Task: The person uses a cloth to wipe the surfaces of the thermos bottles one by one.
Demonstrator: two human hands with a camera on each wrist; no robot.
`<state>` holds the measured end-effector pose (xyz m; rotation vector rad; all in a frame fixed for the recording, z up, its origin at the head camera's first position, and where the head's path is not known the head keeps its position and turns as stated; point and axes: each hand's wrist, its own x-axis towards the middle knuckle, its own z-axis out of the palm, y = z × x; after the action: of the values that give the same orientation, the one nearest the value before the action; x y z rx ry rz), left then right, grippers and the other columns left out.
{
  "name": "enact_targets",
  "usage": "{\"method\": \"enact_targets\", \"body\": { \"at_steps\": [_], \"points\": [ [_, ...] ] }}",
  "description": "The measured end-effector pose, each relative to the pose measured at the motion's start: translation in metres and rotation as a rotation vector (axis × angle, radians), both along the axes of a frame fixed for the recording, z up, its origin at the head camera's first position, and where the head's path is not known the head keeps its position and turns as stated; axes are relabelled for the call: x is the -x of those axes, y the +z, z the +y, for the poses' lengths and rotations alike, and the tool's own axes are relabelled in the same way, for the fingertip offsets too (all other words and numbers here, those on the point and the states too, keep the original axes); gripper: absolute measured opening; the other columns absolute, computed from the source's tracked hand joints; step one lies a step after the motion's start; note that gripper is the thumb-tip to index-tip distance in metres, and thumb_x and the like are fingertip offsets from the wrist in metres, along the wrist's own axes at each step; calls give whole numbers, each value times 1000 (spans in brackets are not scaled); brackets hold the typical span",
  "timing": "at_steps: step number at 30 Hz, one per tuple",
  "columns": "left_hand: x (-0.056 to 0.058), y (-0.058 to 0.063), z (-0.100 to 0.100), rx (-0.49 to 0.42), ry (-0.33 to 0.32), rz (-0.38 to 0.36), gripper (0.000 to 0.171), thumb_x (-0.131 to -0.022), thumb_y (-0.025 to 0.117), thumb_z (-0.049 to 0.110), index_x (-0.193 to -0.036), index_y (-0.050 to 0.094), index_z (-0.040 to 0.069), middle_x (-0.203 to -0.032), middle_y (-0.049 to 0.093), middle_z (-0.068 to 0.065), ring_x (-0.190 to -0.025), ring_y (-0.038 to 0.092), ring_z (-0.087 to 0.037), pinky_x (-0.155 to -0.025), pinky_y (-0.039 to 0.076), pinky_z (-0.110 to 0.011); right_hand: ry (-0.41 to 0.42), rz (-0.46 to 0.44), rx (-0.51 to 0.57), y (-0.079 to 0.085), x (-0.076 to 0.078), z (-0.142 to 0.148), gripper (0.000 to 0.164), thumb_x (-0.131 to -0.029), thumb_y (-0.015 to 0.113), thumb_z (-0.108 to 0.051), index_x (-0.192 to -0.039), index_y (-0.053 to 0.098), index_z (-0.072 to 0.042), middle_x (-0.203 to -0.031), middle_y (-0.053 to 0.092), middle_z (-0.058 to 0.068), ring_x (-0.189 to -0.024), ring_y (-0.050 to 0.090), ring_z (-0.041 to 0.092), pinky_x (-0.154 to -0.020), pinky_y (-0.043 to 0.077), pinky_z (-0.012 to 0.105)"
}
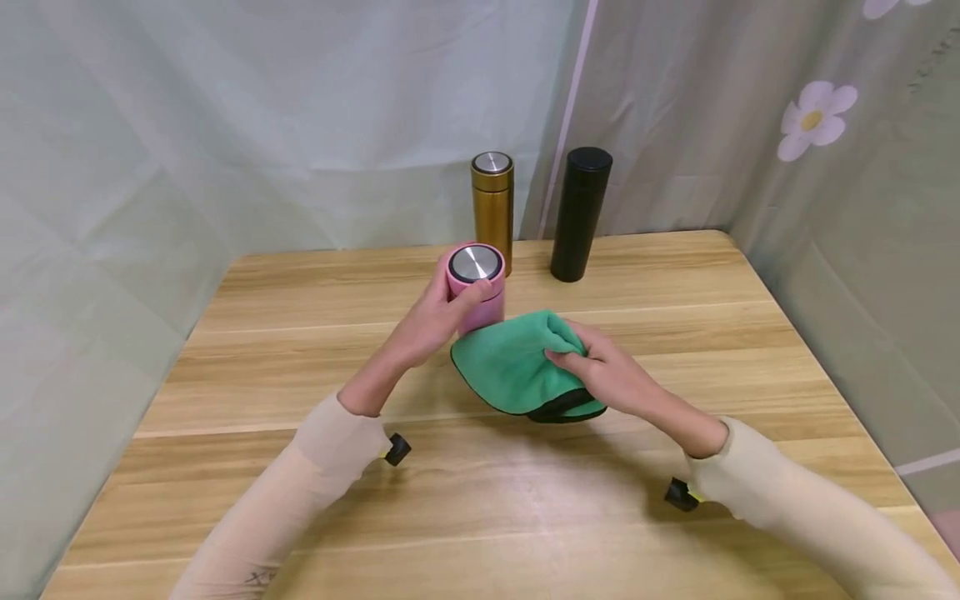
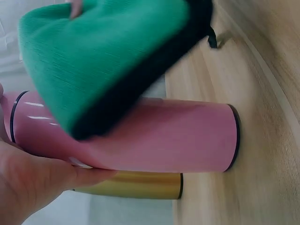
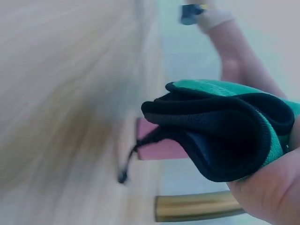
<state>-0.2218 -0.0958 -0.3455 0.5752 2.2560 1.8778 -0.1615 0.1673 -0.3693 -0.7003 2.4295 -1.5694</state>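
Note:
My left hand [image 1: 431, 321] grips a pink thermos bottle [image 1: 483, 312] near its silver-topped lid, thumb across the upper part. The bottle stands upright, and its pink body [image 2: 187, 136] shows down to the dark base in the left wrist view. In my right hand [image 1: 615, 379] is a folded green cloth [image 1: 513, 362] with black edging, pinched between thumb and fingers. The cloth overlaps the bottle's lower part in the head view. From the right wrist, the cloth's black-edged folds [image 3: 211, 126] and a small dangling black loop face the camera.
Behind the pink bottle stands a gold thermos bottle [image 1: 492, 217] with a silver-topped lid. A black bottle [image 1: 581, 217] is to its right, near the back edge of the wooden table [image 1: 300, 508]. Pale curtains [image 1: 300, 125] hang around the table's back and sides.

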Motion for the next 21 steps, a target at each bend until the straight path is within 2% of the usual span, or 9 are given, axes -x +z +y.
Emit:
{"method": "enact_targets", "body": {
  "at_steps": [4,7,14,21],
  "points": [
    [0,0,-2,-4,-13,-4,65,-104,59,34,-158,28,13,-147,47,-9,-134,48,-22,-115,38,-44,-68,-32,113,17,-5,7,25,-106,56,-11,-127,63,1,-117,69,16,-101,70,22,-86,58,34],
    [-1,1,-3,-6,-18,-9,64,-105,60,33,-157,29,13,-147,48,-8,-133,50,-22,-114,40,-43,-106,-24,193,28,-9,10,26,-106,54,-9,-125,61,7,-115,68,19,-98,71,22,-84,59,32],
    [-2,4,-5,14,-3,-20,68,-103,66,32,-156,30,11,-146,48,-8,-132,52,-21,-111,44,-41,-228,32,254,43,-17,11,24,-106,55,-10,-122,63,5,-113,68,14,-98,71,22,-83,59,31],
    [-2,8,-5,42,89,-47,76,-96,73,32,-153,29,7,-147,47,-12,-132,51,-24,-112,42,-42,-388,176,292,49,-21,11,21,-106,55,-12,-117,65,3,-108,69,9,-96,69,22,-83,57,26]
  ]
}}
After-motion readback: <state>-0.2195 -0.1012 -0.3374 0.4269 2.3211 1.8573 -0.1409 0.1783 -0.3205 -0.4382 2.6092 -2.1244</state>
